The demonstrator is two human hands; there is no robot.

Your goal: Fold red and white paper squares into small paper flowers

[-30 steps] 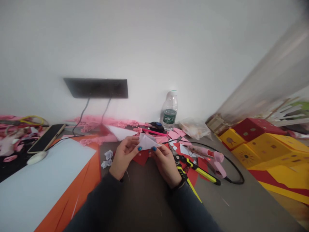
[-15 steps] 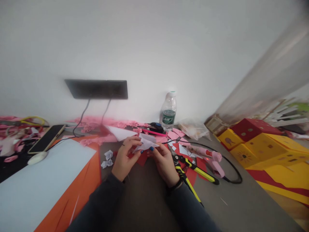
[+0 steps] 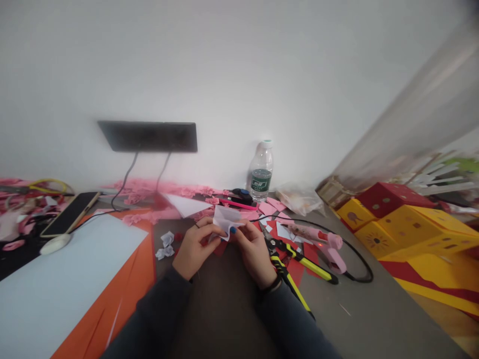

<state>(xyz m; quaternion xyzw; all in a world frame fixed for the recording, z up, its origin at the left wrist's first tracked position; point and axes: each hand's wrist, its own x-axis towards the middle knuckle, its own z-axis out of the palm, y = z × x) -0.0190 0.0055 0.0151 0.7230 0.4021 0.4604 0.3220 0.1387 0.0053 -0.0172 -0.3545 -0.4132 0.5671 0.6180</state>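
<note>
Between my hands is a small folded piece of white paper [image 3: 226,217], held just above the grey table [image 3: 220,309]. My left hand [image 3: 194,247] pinches its left side between thumb and fingers. On its right side, my right hand [image 3: 255,252] grips it, thumb in front. Folded white paper flowers [image 3: 165,245] lie left of my left hand. Yellow-and-black pliers [image 3: 284,254] lie open-handled beside my right wrist, over red paper [image 3: 297,271].
A pink glue gun [image 3: 329,244] with a black cord lies at right. Behind stand a water bottle [image 3: 261,172] and a plastic bag [image 3: 299,198]. Large white sheets [image 3: 71,289], orange paper [image 3: 129,271], a mouse [image 3: 55,244] and a phone [image 3: 71,214] are left; yellow-and-red boxes [image 3: 404,224] right.
The white paper has been turned or bent in my fingers, so its upper flap now stands up wider. Both hands stay in nearly the same place, and the view has shifted slightly.
</note>
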